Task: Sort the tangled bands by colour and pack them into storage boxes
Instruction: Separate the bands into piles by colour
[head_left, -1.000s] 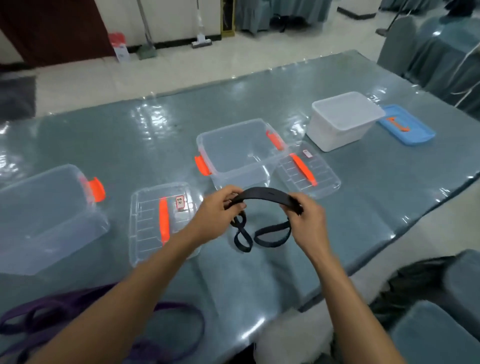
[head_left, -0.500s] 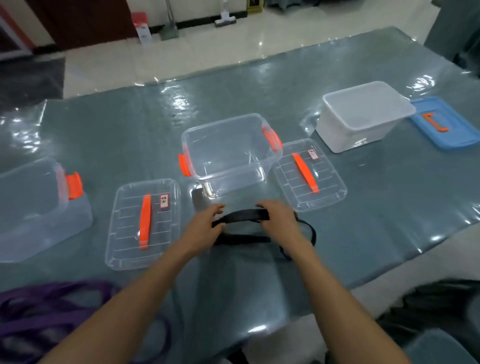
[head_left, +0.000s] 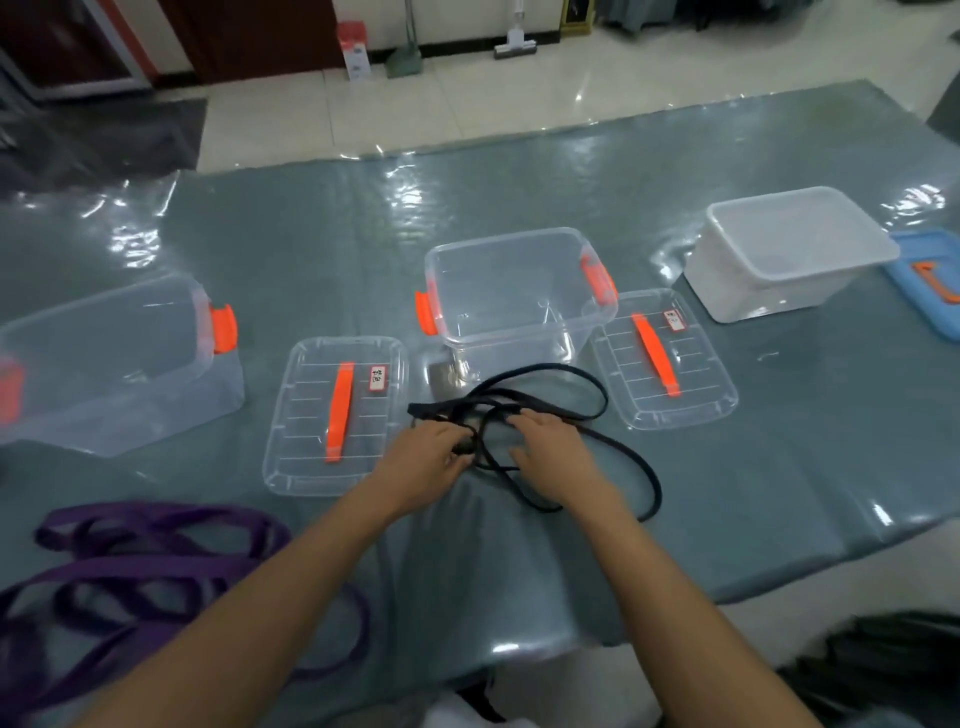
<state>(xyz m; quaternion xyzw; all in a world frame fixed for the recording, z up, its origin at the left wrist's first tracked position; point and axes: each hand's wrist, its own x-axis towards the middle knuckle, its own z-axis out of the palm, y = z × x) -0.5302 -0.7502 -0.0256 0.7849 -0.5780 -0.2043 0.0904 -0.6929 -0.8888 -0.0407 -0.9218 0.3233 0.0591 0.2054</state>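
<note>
A black band (head_left: 582, 384) lies in loose loops on the table in front of a clear storage box (head_left: 519, 291) with orange latches. My left hand (head_left: 431, 457) pinches a bunched part of the band at its left side. My right hand (head_left: 550, 452) rests flat on the band's loops, fingers spread. A heap of purple bands (head_left: 140, 566) lies at the near left, partly behind my left forearm. Another clear box (head_left: 104, 358) stands at the far left and a white box (head_left: 789, 249) at the right.
Two clear lids with orange handles lie flat, one (head_left: 337, 415) left of the middle box and one (head_left: 662, 358) right of it. A blue lid (head_left: 930, 280) sits at the right edge. The table's near edge (head_left: 779, 582) runs diagonally at lower right.
The black band, held up taut between both hands a second ago, now lies spread in loops on the table. Both hands came down onto it; the right hand opened flat.
</note>
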